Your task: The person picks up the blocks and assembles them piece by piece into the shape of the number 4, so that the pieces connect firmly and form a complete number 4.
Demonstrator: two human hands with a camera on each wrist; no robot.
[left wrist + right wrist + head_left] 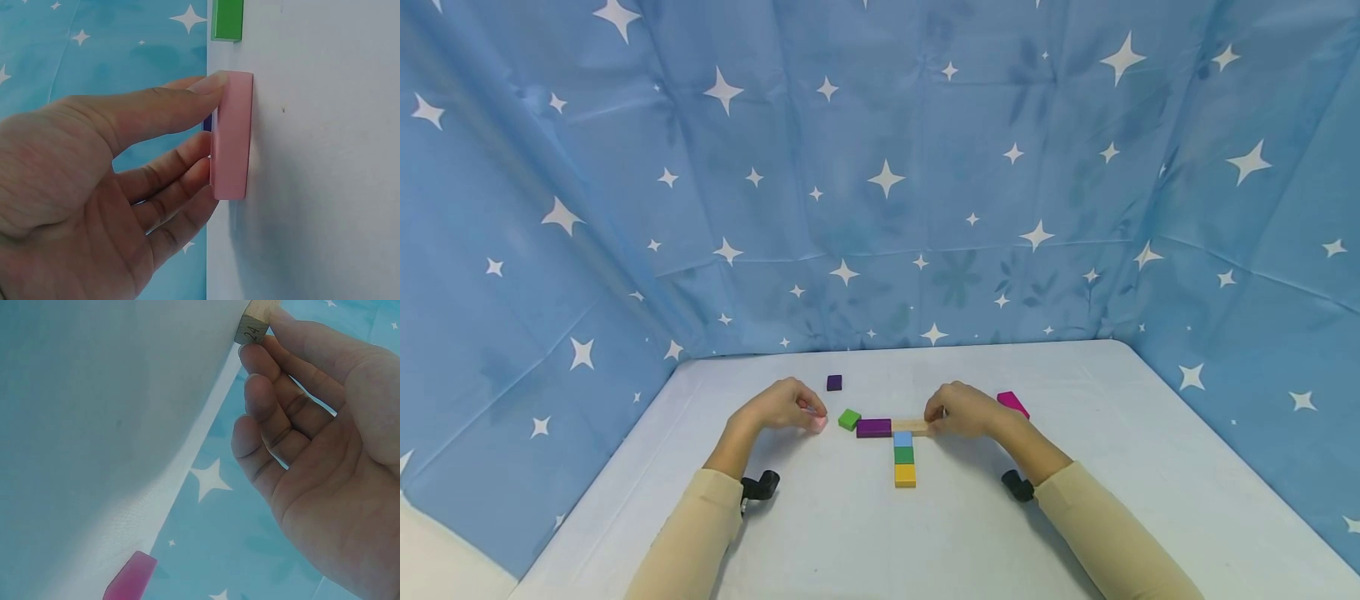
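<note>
Between thumb and fingers, my left hand (786,406) pinches a pink block (232,137) close over the white table, left of the others. My right hand (966,410) holds the right end of a plain wooden block (912,427); its end face shows "24" in the right wrist view. That block lies in a row with a purple block (874,428) to its left. Below them, a light blue block (902,439), a green block (904,456) and a yellow block (905,476) form a column toward me. A bright green block (849,419) lies turned at an angle by the purple one.
A dark purple block (834,382) lies farther back on the table (820,542). Behind my right hand is a magenta block (1013,405) with slanted sides. A blue curtain (880,217) with white stars surrounds the table's back and sides.
</note>
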